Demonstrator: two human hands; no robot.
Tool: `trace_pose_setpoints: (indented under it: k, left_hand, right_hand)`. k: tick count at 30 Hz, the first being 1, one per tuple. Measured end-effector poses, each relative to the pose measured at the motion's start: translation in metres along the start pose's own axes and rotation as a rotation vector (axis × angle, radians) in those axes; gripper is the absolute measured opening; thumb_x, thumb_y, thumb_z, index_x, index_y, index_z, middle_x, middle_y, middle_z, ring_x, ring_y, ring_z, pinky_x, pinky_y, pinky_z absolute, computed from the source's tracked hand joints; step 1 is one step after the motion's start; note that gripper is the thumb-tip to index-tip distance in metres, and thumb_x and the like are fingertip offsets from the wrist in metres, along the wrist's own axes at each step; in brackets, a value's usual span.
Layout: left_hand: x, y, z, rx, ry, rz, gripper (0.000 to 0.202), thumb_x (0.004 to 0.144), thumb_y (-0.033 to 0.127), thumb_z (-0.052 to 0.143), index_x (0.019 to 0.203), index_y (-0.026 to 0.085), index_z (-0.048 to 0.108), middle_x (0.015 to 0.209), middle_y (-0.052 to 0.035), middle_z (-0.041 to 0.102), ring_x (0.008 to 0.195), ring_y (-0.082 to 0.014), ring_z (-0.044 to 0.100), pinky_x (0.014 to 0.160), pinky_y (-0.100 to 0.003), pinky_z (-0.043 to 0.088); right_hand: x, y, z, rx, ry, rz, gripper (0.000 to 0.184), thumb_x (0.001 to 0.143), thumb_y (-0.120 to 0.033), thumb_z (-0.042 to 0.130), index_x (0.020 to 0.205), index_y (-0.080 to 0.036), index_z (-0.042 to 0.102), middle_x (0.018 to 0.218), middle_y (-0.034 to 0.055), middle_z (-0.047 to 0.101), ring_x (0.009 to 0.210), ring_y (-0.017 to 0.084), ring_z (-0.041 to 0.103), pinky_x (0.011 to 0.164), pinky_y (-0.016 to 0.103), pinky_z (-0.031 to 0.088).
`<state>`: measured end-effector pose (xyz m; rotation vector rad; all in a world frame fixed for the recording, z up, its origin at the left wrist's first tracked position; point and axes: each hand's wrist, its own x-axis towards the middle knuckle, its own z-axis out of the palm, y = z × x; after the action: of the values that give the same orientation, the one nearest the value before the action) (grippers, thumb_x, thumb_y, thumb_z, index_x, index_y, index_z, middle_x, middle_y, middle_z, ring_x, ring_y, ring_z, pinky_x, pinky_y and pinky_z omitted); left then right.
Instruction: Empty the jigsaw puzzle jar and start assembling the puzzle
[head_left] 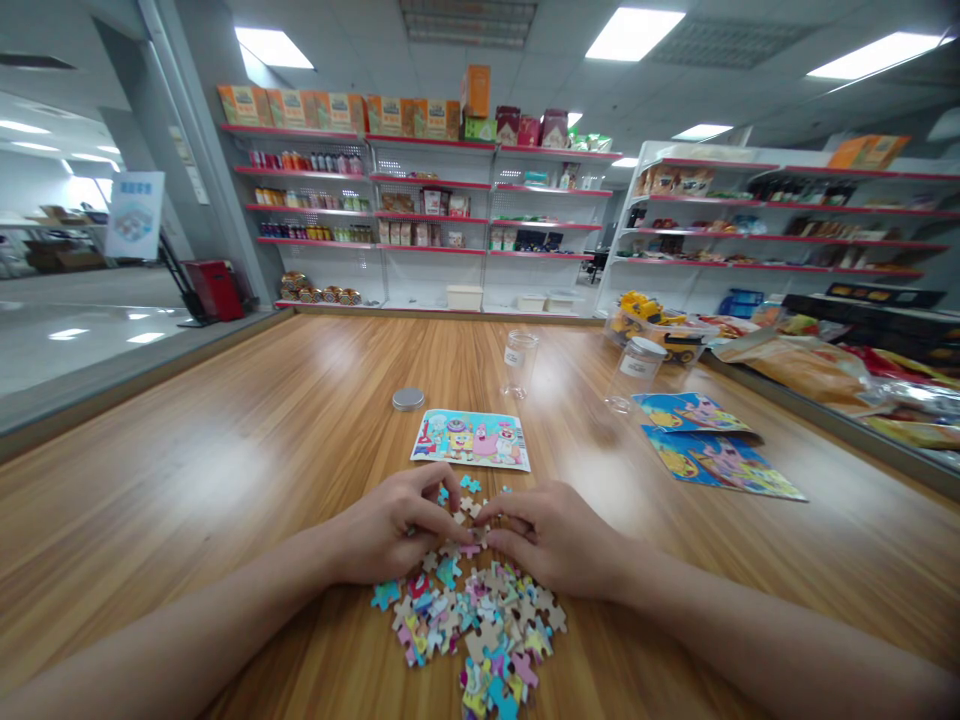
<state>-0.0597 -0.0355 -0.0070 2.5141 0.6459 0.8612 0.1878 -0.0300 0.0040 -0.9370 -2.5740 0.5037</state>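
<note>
A loose pile of jigsaw puzzle pieces (480, 610) lies on the wooden table in front of me, some coloured side up and some plain cardboard side up. My left hand (405, 522) is at the upper left of the pile, its fingers bent and the index fingertip on a small puzzle piece (478, 537). From the other side, my right hand (559, 535) has its thumb and forefinger closed at this same piece. The fingertips of both hands nearly meet there. Just beyond them lies a cartoon picture card (472, 440).
Behind the card are a silver lid (408, 399) and a clear jar (520, 365). A second jar with a lid (634, 375) stands right of it, near cartoon sheets (716, 450) and a bin of yellow toy trucks (652, 325). Stocked shelves (427, 180) line the back.
</note>
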Motion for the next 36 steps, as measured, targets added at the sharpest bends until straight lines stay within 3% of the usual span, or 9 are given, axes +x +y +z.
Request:
trace_pose_setpoints:
  k: [5, 11, 20, 25, 29, 36]
  left_hand:
    - [-0.0007, 0.0000, 0.0003, -0.002, -0.008, -0.018, 0.036, 0.088, 0.006, 0.056, 0.106, 0.027, 0.079, 0.100, -0.0083, 0.057, 0.091, -0.0165, 0.060, 0.080, -0.027, 0.049]
    - [0.0004, 0.0011, -0.0008, -0.009, 0.007, -0.031, 0.036, 0.087, 0.006, 0.055, 0.106, 0.027, 0.079, 0.099, -0.0080, 0.058, 0.091, -0.0168, 0.059, 0.080, -0.027, 0.049]
    - [0.0015, 0.0033, -0.0008, 0.020, 0.013, -0.060, 0.041, 0.085, 0.003, 0.049, 0.113, 0.021, 0.074, 0.100, -0.0086, 0.059, 0.093, -0.0180, 0.059, 0.082, -0.030, 0.050]
    - [0.0031, 0.0072, -0.0011, 0.059, 0.070, -0.120, 0.026, 0.090, 0.013, 0.054, 0.109, 0.015, 0.072, 0.095, -0.0086, 0.060, 0.088, -0.0180, 0.058, 0.080, -0.030, 0.049]
    - [0.0019, 0.0063, 0.0002, 0.072, 0.056, -0.134, 0.017, 0.089, 0.020, 0.061, 0.098, 0.015, 0.074, 0.094, -0.0085, 0.059, 0.088, -0.0182, 0.058, 0.079, -0.031, 0.049]
    - [0.0019, 0.0078, -0.0034, 0.036, 0.007, -0.130, 0.019, 0.085, 0.020, 0.064, 0.100, 0.016, 0.075, 0.097, -0.0088, 0.059, 0.091, -0.0197, 0.058, 0.083, -0.033, 0.050]
  right_hand:
    - [0.0003, 0.0040, 0.0008, -0.060, 0.021, -0.060, 0.025, 0.096, -0.028, 0.052, 0.107, -0.024, 0.074, 0.091, 0.0039, 0.076, 0.077, 0.017, 0.071, 0.064, 0.024, 0.043]
    - [0.0016, 0.0071, 0.0020, -0.151, 0.031, -0.109, 0.027, 0.099, -0.028, 0.048, 0.104, -0.021, 0.073, 0.088, 0.0055, 0.076, 0.077, 0.018, 0.071, 0.063, 0.025, 0.042]
    - [0.0012, 0.0060, 0.0027, -0.174, 0.148, -0.069, 0.029, 0.099, -0.028, 0.044, 0.090, -0.018, 0.069, 0.078, 0.0049, 0.072, 0.066, 0.015, 0.064, 0.060, 0.025, 0.037]
    - [0.0009, 0.0042, 0.0023, -0.230, 0.115, 0.002, 0.022, 0.096, -0.028, 0.050, 0.098, -0.021, 0.070, 0.080, 0.0039, 0.073, 0.069, 0.017, 0.066, 0.060, 0.026, 0.035]
    - [-0.0003, 0.0045, 0.0030, -0.170, 0.123, -0.147, 0.028, 0.096, -0.022, 0.048, 0.111, -0.026, 0.071, 0.084, 0.0020, 0.075, 0.069, 0.014, 0.067, 0.060, 0.025, 0.036]
    - [-0.0016, 0.0002, 0.0029, -0.201, 0.135, -0.152, 0.023, 0.092, -0.024, 0.054, 0.101, -0.023, 0.075, 0.075, 0.0026, 0.074, 0.061, 0.013, 0.064, 0.056, 0.025, 0.033]
